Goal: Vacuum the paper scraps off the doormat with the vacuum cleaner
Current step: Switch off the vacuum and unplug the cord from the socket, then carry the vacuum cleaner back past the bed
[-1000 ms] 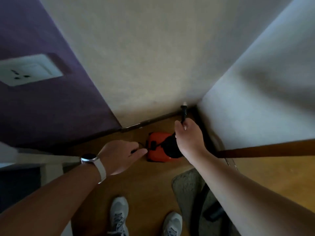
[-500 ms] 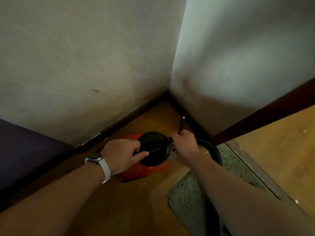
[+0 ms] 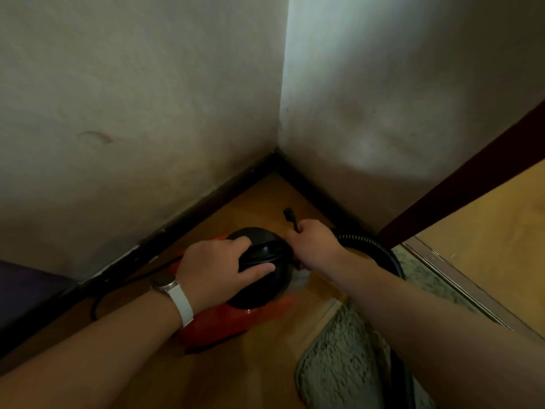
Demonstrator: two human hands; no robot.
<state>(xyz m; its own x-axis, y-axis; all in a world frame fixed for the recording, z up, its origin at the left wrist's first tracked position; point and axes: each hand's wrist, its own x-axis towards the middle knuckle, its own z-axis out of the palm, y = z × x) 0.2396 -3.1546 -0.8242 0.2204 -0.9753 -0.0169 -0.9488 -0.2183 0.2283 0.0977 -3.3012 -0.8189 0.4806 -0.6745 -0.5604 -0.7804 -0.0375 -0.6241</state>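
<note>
The red vacuum [image 3: 236,320] is seen on the wooden floor [image 3: 265,196], just beside the doormat [image 3: 333,364], which is partly hidden by the right forearm. Its black top handle [image 3: 265,252] is gripped by the left hand [image 3: 218,267], fingers above and thumb below, while a black cord [image 3: 292,219] is clamped in the fisted right hand [image 3: 315,243], its end sticking up. A ribbed hose [image 3: 371,246] is curved behind that hand.

Vacuum cleaner [image 3: 236,323] glossy plastic; doormat [image 3: 339,364] shaggy cloth; floor [image 3: 259,202] smooth, probably wood.
</note>
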